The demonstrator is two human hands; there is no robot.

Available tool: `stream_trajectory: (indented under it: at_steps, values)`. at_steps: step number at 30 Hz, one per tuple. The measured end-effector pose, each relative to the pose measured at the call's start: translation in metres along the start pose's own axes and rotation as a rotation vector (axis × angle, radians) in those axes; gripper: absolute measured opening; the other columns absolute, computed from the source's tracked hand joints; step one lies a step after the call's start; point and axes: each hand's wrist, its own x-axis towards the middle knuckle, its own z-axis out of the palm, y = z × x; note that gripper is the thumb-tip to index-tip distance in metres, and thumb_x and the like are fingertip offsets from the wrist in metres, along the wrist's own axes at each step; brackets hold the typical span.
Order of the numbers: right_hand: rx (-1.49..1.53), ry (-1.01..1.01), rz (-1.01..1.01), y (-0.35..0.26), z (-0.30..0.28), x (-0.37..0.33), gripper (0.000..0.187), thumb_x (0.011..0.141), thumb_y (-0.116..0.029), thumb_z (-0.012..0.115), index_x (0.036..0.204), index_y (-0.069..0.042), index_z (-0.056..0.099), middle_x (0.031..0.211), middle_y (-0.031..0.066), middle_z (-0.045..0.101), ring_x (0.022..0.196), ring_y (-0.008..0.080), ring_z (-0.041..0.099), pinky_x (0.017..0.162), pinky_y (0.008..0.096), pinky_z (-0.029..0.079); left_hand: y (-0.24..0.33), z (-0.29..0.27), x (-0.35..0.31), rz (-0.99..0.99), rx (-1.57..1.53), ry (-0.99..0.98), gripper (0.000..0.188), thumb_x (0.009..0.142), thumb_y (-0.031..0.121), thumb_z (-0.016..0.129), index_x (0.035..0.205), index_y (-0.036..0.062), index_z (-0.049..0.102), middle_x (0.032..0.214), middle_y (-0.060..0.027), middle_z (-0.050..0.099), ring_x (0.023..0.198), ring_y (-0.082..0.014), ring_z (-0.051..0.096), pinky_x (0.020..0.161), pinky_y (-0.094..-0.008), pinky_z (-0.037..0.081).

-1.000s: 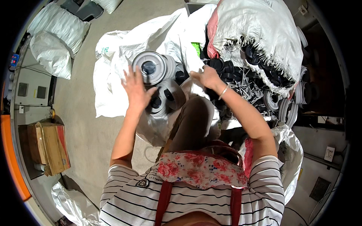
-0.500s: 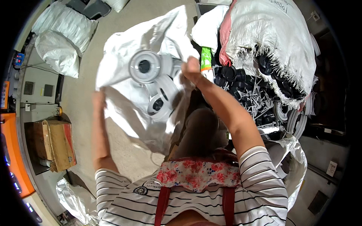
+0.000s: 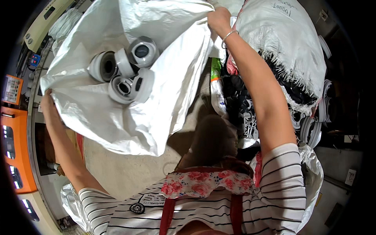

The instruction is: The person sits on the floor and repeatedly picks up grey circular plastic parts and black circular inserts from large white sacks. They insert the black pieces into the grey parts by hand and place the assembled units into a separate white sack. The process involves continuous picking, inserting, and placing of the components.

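Observation:
A large white woven sack (image 3: 117,131) is spread wide between my two hands, its mouth facing me. My left hand (image 3: 47,102) grips the rim at the left. At the upper right, my right hand (image 3: 219,20) is closed on the opposite edge. Inside lie several round white and grey plastic parts (image 3: 144,53), some with dark centres, gathered in a loose cluster on the cloth. What is under them in the sack is hidden.
On the right leans a full white sack (image 3: 284,39) with a frayed mouth spilling black parts. Black and grey pieces (image 3: 241,105) are heaped below it. An orange machine (image 3: 19,152) stands at the far left. Another white bag (image 3: 74,203) lies lower left.
My hands have moved apart and away from me, stretching the sack wider. The plastic parts have shifted left inside it.

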Motion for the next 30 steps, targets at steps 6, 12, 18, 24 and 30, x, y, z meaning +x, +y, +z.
stream_trajectory:
  at_steps: [6,12,18,24,30]
  values:
    - [-0.106,0.008,0.311,0.110,0.005,-0.034,0.030,0.074,-0.022,0.057,0.079,0.006,0.066,0.089,0.0301,0.062,0.090,0.0417,0.061,0.082,0.0424,0.048,-0.095,0.061,-0.049,0.075,-0.046,-0.244,0.026,0.082,0.008,0.058,0.101,-0.0089,0.053,0.081,-0.0130,0.058,0.067,-0.0223,0.058,0.060,-0.0350,0.048]
    - [-0.031,-0.216,0.327,0.146,-0.058,-0.099,0.029,0.072,-0.023,0.064,0.087,0.002,0.068,0.095,0.0261,0.064,0.089,0.0387,0.062,0.081,0.0398,0.049,-0.145,0.109,-0.099,0.094,0.097,-0.378,0.018,0.081,0.008,0.059,0.095,-0.0036,0.056,0.070,-0.0042,0.055,0.051,-0.0112,0.046,0.046,-0.0271,0.035]
    - [-0.038,-0.381,0.030,0.126,-0.177,-0.232,0.027,0.080,-0.022,0.063,0.096,0.000,0.063,0.089,0.0203,0.062,0.083,0.0320,0.062,0.074,0.0380,0.049,-0.166,0.107,-0.093,0.345,0.483,-0.422,0.052,0.082,0.032,0.063,0.119,-0.0037,0.053,0.114,-0.0240,0.056,0.100,-0.0310,0.057,0.084,-0.0388,0.045]
    - [-0.257,0.008,0.562,0.191,-0.317,-0.335,0.037,0.080,-0.021,0.062,0.111,0.000,0.057,0.112,0.0209,0.056,0.109,0.0355,0.051,0.094,0.0393,0.041,-0.119,0.163,-0.216,1.000,0.540,-0.262,0.062,0.081,0.030,0.067,0.132,0.0037,0.045,0.133,-0.0198,0.045,0.119,-0.0302,0.046,0.099,-0.0426,0.036]
    - [-0.717,0.097,0.799,0.284,-0.434,-0.362,0.072,0.061,-0.041,0.079,0.114,0.000,0.051,0.114,0.0227,0.052,0.110,0.0382,0.048,0.095,0.0411,0.040,-0.107,0.250,-0.406,1.013,0.108,-0.959,0.049,0.078,0.009,0.066,0.124,0.0012,0.050,0.125,-0.0155,0.051,0.117,-0.0281,0.046,0.101,-0.0368,0.034]
